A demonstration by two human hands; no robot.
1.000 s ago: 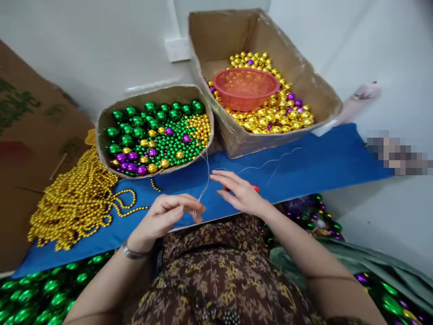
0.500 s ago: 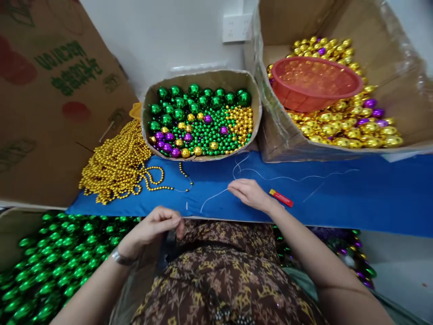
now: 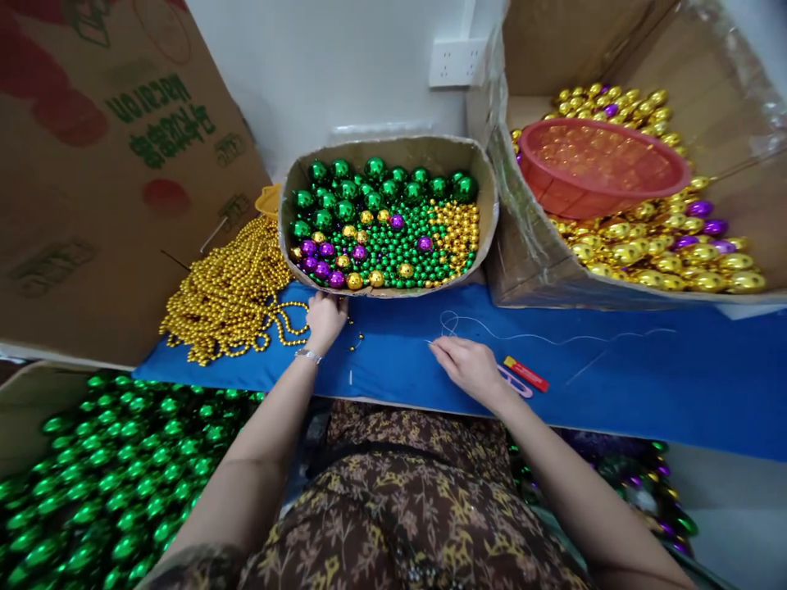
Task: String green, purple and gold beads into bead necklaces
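Observation:
My left hand (image 3: 325,321) reaches to the front edge of the cardboard box of loose beads (image 3: 284,246). Its fingertips are mostly hidden against that edge, so their grip cannot be made out. Beside it lies a gold bead strand (image 3: 288,321), and a few small gold beads (image 3: 361,336) on thread show just right of the wrist. My right hand (image 3: 470,369) is closed in a pinch on a thin white thread (image 3: 529,338), which trails over the blue cloth to the right. Near that wrist lie a red and yellow stick-shaped item (image 3: 526,374) and a pink looped object (image 3: 515,383).
A heap of gold bead strands (image 3: 227,295) sits left by a large carton (image 3: 184,106). At right, a big box (image 3: 501,270) holds gold and purple beads and a red basin (image 3: 553,192). Green beads (image 3: 123,475) fill a container below left. The blue cloth (image 3: 645,385) covers the table.
My left hand has moved forward from the table's front edge to the box, beside the gold strand. My right hand still pinches the thread. The view has shifted slightly left.

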